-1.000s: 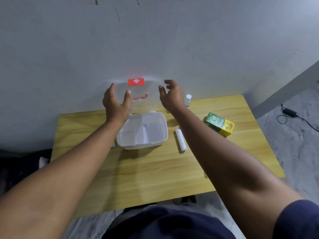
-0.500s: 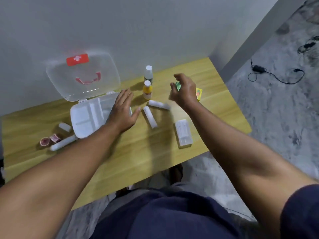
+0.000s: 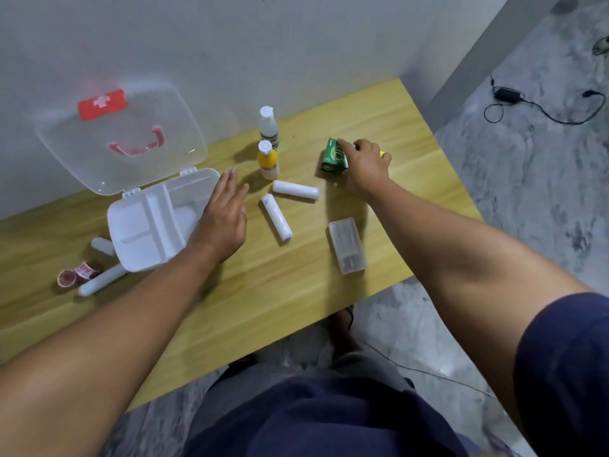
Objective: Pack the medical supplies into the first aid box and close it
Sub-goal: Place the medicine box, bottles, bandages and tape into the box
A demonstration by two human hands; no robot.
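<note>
Against a grey wall, the wooden tabletop carries the first aid box, lid raised. At its right edge, the left hand rests flat with fingers spread. Near the far right edge, the right hand grips a green carton. Between them lie two white rolls, and two bottles stand behind.

A light wooden table stands against the grey wall, and at two o'clock a black adapter with its looped cable lies on the mottled grey floor.
</note>
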